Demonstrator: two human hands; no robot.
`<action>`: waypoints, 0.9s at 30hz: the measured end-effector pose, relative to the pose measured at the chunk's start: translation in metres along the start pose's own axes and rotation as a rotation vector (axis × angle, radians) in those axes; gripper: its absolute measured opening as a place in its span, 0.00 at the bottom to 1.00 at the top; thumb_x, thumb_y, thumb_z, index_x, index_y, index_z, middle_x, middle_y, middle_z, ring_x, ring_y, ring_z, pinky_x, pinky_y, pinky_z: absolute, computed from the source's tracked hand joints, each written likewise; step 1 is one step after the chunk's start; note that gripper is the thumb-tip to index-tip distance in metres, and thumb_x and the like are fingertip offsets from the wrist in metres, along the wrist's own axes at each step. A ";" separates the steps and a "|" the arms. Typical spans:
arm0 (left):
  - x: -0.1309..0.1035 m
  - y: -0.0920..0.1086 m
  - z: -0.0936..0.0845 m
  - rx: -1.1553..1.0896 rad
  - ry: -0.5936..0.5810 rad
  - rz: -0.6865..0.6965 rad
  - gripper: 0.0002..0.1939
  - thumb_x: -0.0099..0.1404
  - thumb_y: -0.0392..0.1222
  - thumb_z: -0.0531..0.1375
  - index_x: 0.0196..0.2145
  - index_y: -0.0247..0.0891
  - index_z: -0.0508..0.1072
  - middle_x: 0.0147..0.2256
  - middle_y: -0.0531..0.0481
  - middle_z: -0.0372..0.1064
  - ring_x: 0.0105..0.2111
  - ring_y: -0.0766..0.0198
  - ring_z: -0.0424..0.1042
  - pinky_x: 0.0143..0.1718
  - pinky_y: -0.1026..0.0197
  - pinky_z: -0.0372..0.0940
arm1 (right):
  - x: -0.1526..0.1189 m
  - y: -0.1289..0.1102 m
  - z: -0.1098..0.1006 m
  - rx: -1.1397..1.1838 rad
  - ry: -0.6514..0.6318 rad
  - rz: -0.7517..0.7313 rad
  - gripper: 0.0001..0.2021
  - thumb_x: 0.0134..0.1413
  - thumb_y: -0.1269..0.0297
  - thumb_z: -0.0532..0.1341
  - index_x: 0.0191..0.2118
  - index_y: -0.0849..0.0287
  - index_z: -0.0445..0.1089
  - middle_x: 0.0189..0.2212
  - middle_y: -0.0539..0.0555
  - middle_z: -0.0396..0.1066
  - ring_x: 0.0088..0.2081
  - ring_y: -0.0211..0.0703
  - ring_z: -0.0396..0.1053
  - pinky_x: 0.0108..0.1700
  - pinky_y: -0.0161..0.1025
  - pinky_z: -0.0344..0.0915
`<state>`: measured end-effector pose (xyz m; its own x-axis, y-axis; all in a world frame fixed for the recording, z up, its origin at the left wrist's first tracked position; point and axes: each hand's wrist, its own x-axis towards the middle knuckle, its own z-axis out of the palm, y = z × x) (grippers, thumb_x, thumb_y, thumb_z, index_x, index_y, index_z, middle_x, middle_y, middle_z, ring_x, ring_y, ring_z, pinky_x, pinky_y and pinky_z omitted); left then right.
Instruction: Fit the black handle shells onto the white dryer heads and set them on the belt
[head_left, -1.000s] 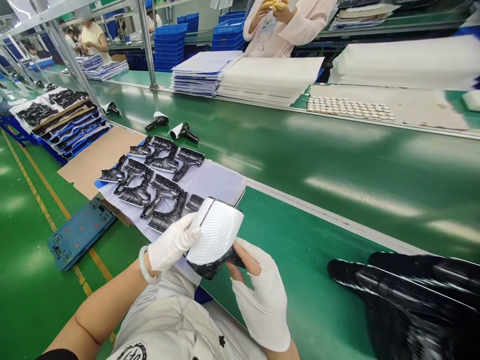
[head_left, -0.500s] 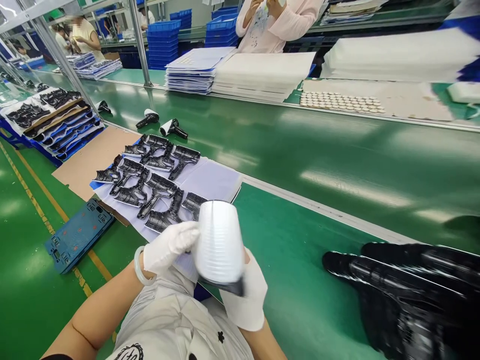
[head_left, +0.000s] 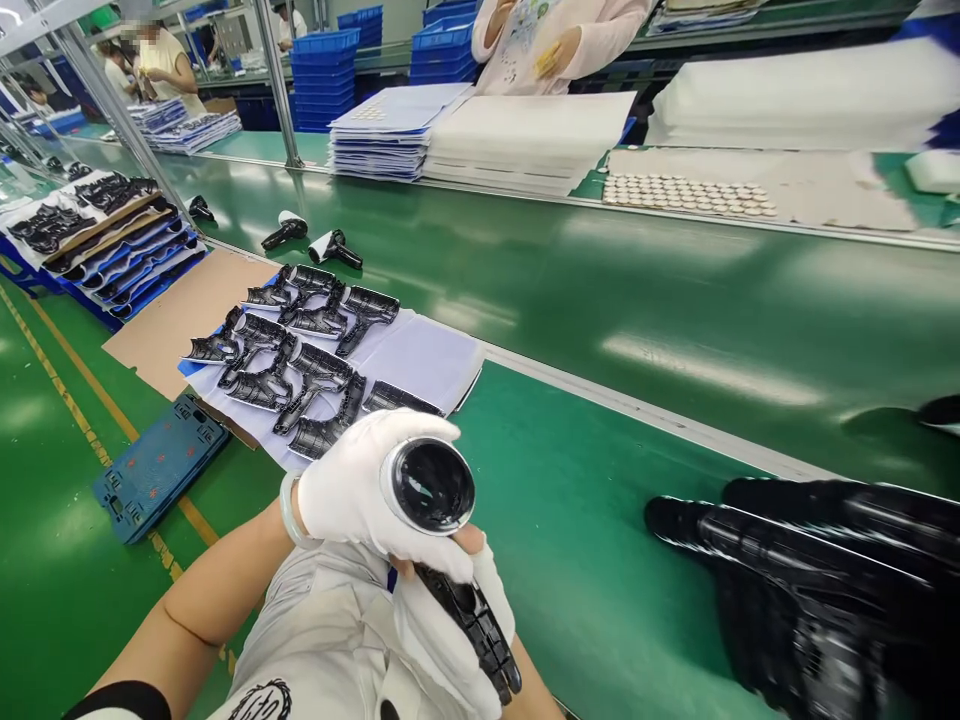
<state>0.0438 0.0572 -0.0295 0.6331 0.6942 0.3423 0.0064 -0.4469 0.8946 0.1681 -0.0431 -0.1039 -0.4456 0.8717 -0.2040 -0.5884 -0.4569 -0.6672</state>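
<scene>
A white-and-black hair dryer housing [head_left: 433,487] is between my gloved hands, its round black end facing up toward me. My left hand [head_left: 360,480] wraps around the barrel, thumb and fingers on either side of the round end. Lower down, my right hand [head_left: 450,630] grips the black handle, which points toward the lower right and shows ribbed inner structure. Just beyond my left hand, several black half shells [head_left: 319,368] lie on a white sheet [head_left: 442,355].
A green belt [head_left: 525,240] runs beyond the worktable [head_left: 540,480], carrying two dryer bodies [head_left: 337,250]. Large black shells [head_left: 825,570] lie at the right. Stacked trays [head_left: 135,250] stand left. Across the belt, a person [head_left: 559,45] holds something yellow.
The housing has turned from showing its white ribbed side to showing its round black end. My left hand has moved from its side to around the barrel. Dryer bodies on the belt shifted slightly left.
</scene>
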 end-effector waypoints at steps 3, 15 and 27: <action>-0.004 -0.007 0.001 -0.042 0.078 0.061 0.44 0.34 0.52 0.79 0.49 0.40 0.72 0.41 0.45 0.76 0.39 0.50 0.77 0.47 0.48 0.71 | -0.007 0.003 0.002 0.181 -0.061 0.036 0.28 0.50 0.32 0.59 0.32 0.57 0.70 0.13 0.50 0.65 0.15 0.41 0.62 0.19 0.36 0.65; -0.022 -0.025 0.004 -0.380 0.118 -0.107 0.39 0.53 0.51 0.74 0.60 0.46 0.68 0.57 0.43 0.70 0.57 0.47 0.69 0.61 0.46 0.63 | -0.035 -0.008 0.036 0.542 -0.155 -0.240 0.24 0.59 0.35 0.55 0.34 0.54 0.62 0.13 0.42 0.60 0.11 0.28 0.44 0.14 0.25 0.50; -0.023 -0.012 0.014 -0.368 0.194 -0.099 0.39 0.52 0.54 0.74 0.58 0.43 0.67 0.53 0.42 0.72 0.54 0.49 0.72 0.55 0.50 0.67 | -0.038 -0.029 0.030 -0.285 0.145 -0.163 0.26 0.45 0.36 0.66 0.31 0.57 0.68 0.25 0.53 0.67 0.27 0.41 0.64 0.29 0.37 0.64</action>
<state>0.0397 0.0387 -0.0527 0.4859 0.8326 0.2658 -0.2390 -0.1660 0.9567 0.1820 -0.0686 -0.0553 -0.2488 0.9546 -0.1642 -0.4226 -0.2595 -0.8684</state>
